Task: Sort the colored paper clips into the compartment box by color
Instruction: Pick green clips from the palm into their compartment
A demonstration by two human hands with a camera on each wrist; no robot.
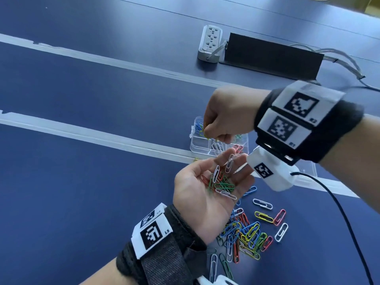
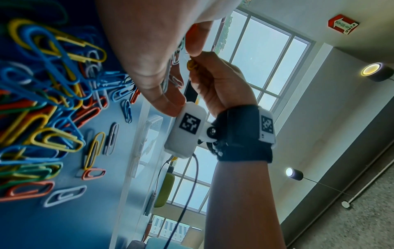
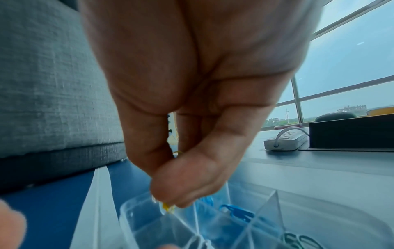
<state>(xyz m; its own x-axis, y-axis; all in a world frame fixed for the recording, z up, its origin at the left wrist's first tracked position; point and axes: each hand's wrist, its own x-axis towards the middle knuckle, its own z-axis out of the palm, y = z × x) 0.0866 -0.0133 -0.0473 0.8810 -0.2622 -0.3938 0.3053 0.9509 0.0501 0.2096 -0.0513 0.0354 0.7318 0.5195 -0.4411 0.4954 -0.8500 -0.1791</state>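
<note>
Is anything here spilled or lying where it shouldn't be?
One thing: a yellow-green clip lies alone on the table just outside the compartment box's near corner, apart from the unsorted pile. It may have missed the box. Otherwise nothing stands out; the right hand pinches a yellow clip over the box.

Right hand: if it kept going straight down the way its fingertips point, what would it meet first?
Probably the clear box. The right hand pinches a yellow clip just above a compartment beside the blue clips; it would likely reach that compartment's rim or floor first, though depth is unclear.
</note>
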